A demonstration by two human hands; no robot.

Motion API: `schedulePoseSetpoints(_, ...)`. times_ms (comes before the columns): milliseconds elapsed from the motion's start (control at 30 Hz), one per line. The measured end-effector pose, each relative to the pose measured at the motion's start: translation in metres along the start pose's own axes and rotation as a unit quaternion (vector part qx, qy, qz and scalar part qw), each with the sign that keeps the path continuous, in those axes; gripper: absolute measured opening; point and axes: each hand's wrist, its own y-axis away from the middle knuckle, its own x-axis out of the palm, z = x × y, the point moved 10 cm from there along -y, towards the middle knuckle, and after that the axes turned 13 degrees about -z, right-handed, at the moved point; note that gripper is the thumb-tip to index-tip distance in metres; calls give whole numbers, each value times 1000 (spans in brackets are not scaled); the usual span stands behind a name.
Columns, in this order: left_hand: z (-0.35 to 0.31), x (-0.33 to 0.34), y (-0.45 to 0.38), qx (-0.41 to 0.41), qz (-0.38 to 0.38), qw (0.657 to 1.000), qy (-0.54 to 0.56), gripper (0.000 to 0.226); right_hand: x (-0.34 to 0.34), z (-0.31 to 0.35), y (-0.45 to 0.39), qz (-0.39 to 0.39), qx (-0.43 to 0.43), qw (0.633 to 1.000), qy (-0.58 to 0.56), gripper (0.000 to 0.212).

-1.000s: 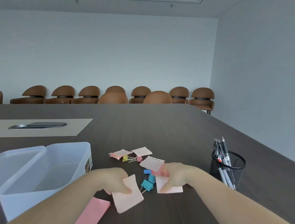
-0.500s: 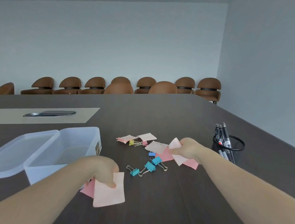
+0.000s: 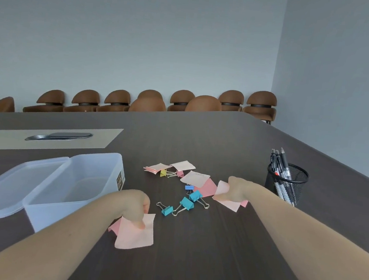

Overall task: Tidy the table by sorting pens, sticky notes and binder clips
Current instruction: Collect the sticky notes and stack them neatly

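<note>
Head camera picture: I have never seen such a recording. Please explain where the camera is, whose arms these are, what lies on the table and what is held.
The camera sits on a person's head and looks forward and down, so both bare arms belong to the wearer. No machine is involved.

The left hand pinches pale pink sticky notes near the translucent plastic box, whose lid lies beside it. The right hand grips more pink notes.

On the dark wooden table between the hands lie three teal binder clips, a small blue clip, a yellow clip and loose pink notes. The black mesh cup at right already holds the pens.
</note>
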Motion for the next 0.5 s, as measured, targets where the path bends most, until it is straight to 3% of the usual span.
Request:
schedulePoseSetpoints(200,6,-21,-13,-31,-59,993,94,35,-11,11,-1,-7,-20,1000,-1,62)
schedulePoseSetpoints(300,5,-34,-21,-45,-102,984,136,39,-7,15,-2,10,-25,1000,14,27)
schedulePoseSetpoints(433,16,-52,-40,-84,-183,950,239,46,-12,15,5,37,3,999,14,34)
schedulePoseSetpoints(500,24,-64,-48,-114,-221,927,281,37,-17,18,1,40,8,999,-13,26)
